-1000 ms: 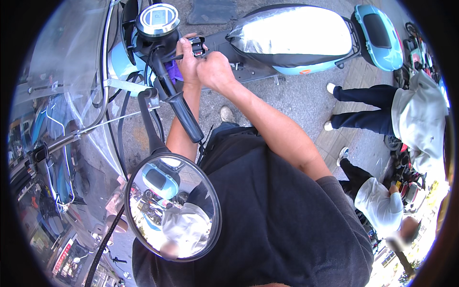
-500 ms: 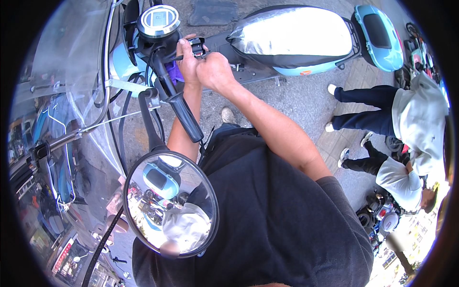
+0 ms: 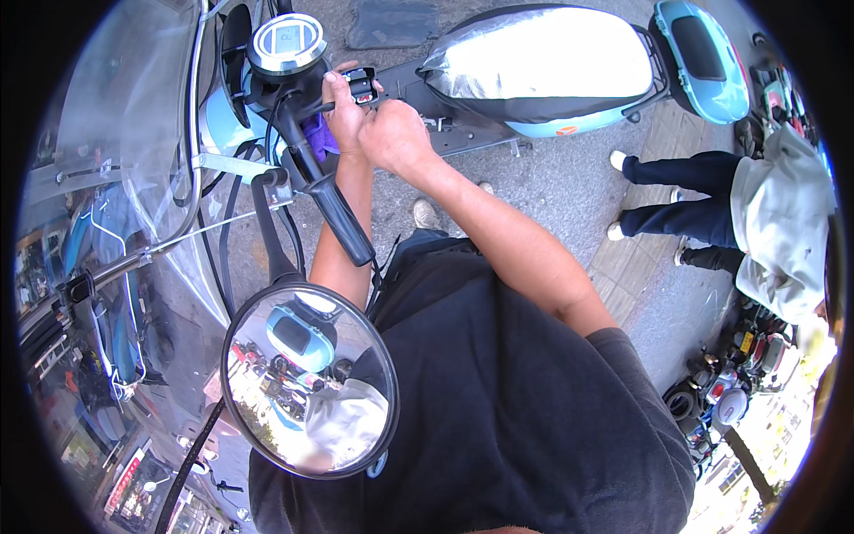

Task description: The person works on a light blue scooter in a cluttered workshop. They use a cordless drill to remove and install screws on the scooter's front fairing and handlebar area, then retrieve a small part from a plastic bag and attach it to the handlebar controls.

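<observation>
In front of me, beside the scooter's handlebar, my left hand point(image 3: 347, 114) holds a small black boxy part point(image 3: 359, 83) with a few light and red bits on it; its kind cannot be made out. The thumb is on the near side and fingertips show beyond the part. Pressed close against it, my right hand point(image 3: 397, 136) is closed in a fist; what it grips, if anything, is hidden. A thin dark rod or cable point(image 3: 318, 109) runs from the left hand toward the handlebar. The black handlebar grip point(image 3: 342, 218) slants across my left forearm.
The round display point(image 3: 289, 43) and clear windshield point(image 3: 124, 107) are at the left. A round mirror point(image 3: 307, 383) sits close to my body. Beyond are the silver-covered seat point(image 3: 543, 53) and blue top box point(image 3: 703, 62). A person point(image 3: 778, 214) stands at the right near parked motorcycles point(image 3: 721, 392).
My hands have shifted slightly left along with the view, still together at the part. At the right, the second person has moved mostly behind the nearer one.
</observation>
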Tool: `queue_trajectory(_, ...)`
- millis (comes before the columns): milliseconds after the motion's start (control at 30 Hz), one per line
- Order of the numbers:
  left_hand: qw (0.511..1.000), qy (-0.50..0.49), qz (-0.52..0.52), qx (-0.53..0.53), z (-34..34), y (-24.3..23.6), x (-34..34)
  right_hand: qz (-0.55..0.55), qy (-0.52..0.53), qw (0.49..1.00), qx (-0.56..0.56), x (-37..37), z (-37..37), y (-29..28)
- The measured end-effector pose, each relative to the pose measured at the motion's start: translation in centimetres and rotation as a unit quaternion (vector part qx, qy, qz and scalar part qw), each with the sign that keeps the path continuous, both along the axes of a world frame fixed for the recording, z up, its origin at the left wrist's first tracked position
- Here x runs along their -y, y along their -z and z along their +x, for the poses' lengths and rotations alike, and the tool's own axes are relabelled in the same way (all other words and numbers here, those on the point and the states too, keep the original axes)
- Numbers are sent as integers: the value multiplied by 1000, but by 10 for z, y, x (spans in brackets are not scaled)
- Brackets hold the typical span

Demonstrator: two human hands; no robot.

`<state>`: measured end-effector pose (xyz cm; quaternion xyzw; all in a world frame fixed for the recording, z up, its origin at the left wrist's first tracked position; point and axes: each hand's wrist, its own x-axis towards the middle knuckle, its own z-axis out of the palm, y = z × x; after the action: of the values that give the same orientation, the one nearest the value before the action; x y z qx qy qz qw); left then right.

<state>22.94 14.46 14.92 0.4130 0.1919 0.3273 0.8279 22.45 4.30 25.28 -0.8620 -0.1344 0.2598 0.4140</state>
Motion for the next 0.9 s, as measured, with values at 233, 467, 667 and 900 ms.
queue_trajectory(233,1000,12,14,-8,-1,-2,-1,6,-10,1000,-6,1,0,-4)
queue_trajectory(467,1000,8,12,-8,-1,-1,0,-2,-5,1000,-9,0,0,-4)
queue_trajectory(667,1000,5,9,-2,1,-1,1,17,2,1000,8,2,-1,0)
queue_trajectory(900,1000,10,12,-17,-1,-1,0,16,-9,1000,13,2,-1,4)
